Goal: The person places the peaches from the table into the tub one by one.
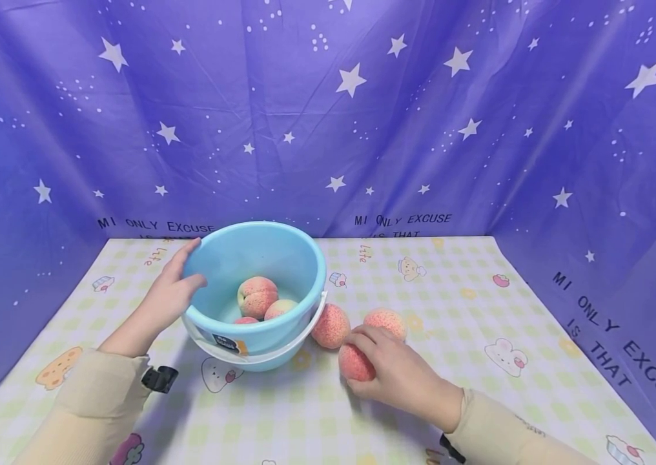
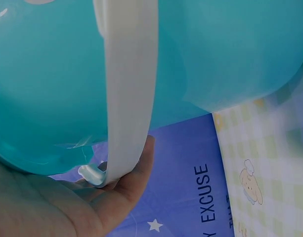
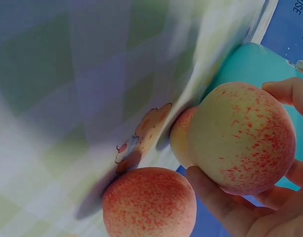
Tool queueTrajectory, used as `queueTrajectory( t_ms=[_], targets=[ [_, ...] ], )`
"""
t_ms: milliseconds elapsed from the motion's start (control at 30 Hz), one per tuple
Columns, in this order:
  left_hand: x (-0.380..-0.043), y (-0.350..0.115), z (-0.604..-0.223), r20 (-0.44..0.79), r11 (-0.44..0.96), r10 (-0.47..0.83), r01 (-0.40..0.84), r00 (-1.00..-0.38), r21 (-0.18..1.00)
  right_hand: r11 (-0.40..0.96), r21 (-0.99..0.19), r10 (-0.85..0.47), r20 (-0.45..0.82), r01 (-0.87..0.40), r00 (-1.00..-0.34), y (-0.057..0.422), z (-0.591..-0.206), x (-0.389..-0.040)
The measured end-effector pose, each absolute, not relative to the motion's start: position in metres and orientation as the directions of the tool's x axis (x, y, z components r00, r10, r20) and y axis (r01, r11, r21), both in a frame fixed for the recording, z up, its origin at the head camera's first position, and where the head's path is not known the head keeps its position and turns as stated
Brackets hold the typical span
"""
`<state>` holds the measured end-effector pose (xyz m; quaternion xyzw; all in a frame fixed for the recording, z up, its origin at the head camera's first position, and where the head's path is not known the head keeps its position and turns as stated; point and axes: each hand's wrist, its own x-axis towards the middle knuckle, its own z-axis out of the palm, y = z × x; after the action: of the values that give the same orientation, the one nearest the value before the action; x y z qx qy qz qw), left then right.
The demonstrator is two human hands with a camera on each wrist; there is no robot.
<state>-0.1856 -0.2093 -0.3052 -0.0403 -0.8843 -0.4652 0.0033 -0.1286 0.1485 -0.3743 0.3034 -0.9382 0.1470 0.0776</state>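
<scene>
Bucket contains three peaches; left hand grips its rim, presumably steadying it. Right hand's fingers pinch another peach from opposite sides, likely against slipping, near two loose peaches on the table.

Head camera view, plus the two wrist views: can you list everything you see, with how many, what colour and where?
Bucket: 1, light blue, on the tablecloth
Handle: 1, white, on the bucket
Label: 1, dark and orange, bucket's front
Inside peaches: 3 visible, pinkish red and cream, in the bucket
Loose peaches: 2, pinkish red, right of the bucket
Held peach: 1, cream and red, in the right hand
Tablecloth: 1, green-and-white check, cartoon prints, under the bucket
Backdrop: at least 1, purple-blue, white stars, behind the tablecloth
Sleeves: 2, beige, on the forearms
Hands: 2, bare; left hand on the bucket's rim, right hand around the held peach
</scene>
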Motion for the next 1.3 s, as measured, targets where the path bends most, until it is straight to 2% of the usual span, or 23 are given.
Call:
queueTrajectory(
  t_ms=[1300],
  targets=[
    [-0.186,-0.208,-0.304,0.050,0.550,0.071,0.081,-0.996,0.831,0.734,-0.197,-0.589,0.293,-0.650,-0.753,0.150,-0.343,-0.126]
  ],
)
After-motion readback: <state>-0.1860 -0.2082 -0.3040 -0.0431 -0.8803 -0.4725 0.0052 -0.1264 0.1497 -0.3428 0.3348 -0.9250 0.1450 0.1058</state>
